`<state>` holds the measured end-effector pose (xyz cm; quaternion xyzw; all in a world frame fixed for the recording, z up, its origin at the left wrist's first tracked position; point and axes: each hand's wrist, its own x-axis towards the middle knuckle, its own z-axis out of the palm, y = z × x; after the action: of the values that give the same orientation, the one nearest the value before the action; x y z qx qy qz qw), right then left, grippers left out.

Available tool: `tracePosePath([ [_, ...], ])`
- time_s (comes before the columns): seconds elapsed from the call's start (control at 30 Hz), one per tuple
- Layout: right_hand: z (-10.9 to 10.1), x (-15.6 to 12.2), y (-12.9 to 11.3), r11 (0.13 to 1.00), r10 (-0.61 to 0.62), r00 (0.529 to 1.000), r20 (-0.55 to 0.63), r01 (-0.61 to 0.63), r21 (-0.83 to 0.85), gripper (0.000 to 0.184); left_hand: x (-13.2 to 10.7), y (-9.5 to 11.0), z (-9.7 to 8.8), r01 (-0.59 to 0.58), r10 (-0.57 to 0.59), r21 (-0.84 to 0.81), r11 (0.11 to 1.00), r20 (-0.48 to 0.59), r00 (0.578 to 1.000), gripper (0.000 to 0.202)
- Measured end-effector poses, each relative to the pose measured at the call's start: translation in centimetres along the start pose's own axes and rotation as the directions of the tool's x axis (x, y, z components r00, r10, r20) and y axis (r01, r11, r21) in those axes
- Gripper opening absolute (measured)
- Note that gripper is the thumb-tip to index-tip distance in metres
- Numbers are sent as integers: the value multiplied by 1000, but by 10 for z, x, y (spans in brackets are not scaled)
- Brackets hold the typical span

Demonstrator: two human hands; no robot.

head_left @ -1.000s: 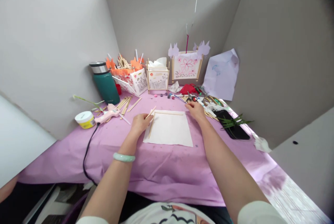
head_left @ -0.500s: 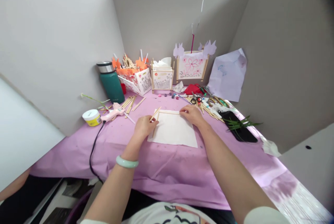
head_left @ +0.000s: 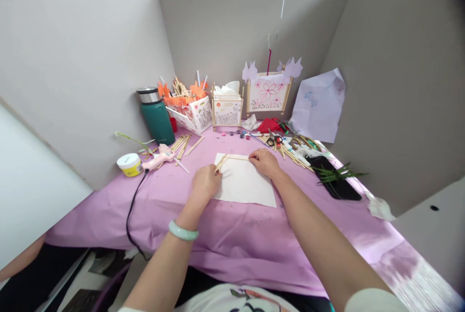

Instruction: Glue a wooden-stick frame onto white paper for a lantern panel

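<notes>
A white sheet of paper (head_left: 247, 183) lies flat on the purple cloth (head_left: 232, 227). One thin wooden stick (head_left: 238, 158) runs along its far edge. My right hand (head_left: 265, 163) pinches that stick's right end at the far right corner. At the paper's left side, my left hand (head_left: 207, 182) is closed on another wooden stick (head_left: 221, 163), which slants up and right so its tip meets the far stick's left end. A further stick beside the left fingers is mostly hidden by the hand.
Left of the paper lie a pink glue gun (head_left: 160, 158), a white-and-yellow tub (head_left: 130, 164) and loose sticks (head_left: 183, 149). A green bottle (head_left: 157, 120) and stick-framed paper boxes (head_left: 227, 111) stand behind. Scissors (head_left: 273, 138) and a phone (head_left: 337, 183) lie to the right.
My left hand has shifted right and nearer over the paper's left edge, covering more of the sticks there. My right hand stays on the far stick. The view has tilted slightly.
</notes>
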<state>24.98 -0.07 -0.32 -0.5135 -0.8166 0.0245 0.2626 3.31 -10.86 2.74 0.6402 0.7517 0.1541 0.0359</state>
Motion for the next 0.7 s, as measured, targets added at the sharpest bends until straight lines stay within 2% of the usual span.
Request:
tracePosePath([
  [0.4,5,-1,-9,999,4,1000,8,-4,-45,16,-1,5,1,9,-8,55,998,-18,1000,27],
  [0.7,0,-3,-15,996,-16,1000,6,16,-83,18,-4,7,0,21,-20,65,998,-25,999,27],
])
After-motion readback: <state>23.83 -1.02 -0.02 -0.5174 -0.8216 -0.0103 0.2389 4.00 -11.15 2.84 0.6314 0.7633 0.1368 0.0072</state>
